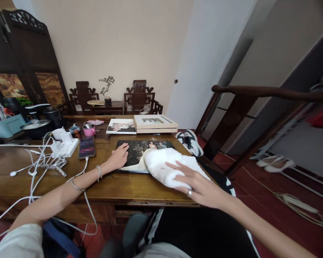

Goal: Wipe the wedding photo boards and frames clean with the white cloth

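A dark photo panel with figures in pale clothes lies flat on the wooden table. My left hand rests on the panel's left end, its fingers laid over the surface and not wrapped round anything. A fluffy white towel covers the panel's right part and reaches past its near edge onto the table. My right hand grips the bunched towel from above, with some fingers spread across it. The thumb side is partly hidden by the cloth.
Behind the panel are a smaller photo panel and a cream framed box. To the left lie a phone on a cable, a white power strip, tangled cords and a pink cup. A wooden chair stands right.
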`<state>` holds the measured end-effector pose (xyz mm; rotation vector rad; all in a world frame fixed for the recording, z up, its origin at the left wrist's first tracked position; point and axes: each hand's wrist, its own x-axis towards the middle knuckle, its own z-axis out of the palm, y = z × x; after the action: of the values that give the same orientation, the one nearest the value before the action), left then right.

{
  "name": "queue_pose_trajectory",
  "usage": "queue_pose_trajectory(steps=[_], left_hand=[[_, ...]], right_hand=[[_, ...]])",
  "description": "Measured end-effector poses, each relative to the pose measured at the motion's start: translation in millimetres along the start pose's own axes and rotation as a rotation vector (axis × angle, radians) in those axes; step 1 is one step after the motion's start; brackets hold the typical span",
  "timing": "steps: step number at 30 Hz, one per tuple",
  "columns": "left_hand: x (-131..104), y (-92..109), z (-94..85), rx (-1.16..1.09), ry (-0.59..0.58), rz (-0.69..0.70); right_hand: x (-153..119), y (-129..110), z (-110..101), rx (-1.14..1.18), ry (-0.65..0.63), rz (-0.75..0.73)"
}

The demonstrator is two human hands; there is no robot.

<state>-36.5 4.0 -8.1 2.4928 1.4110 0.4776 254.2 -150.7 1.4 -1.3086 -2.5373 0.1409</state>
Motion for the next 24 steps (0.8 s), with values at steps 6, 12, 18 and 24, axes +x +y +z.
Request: queue_pose_trajectory(steps=[6, 12, 18, 24], left_hand=[[1, -2, 0.6, 0.003, 0.006, 0.011], [1, -5, 3.1, -0.013, 0.018, 0.024], [0, -4, 0.8, -0.039, 0.033, 0.105], [0, 0, -1.2, -0.007, -0.004, 0.012]], right_hand=[[66, 45, -5, -0.049, 0.066, 0.184], [151, 28, 13, -0.16, 0.167, 0.331], [108, -33, 24, -0.035, 0.19, -0.044], [39, -8, 0, 0.169, 0.022, -0.114]])
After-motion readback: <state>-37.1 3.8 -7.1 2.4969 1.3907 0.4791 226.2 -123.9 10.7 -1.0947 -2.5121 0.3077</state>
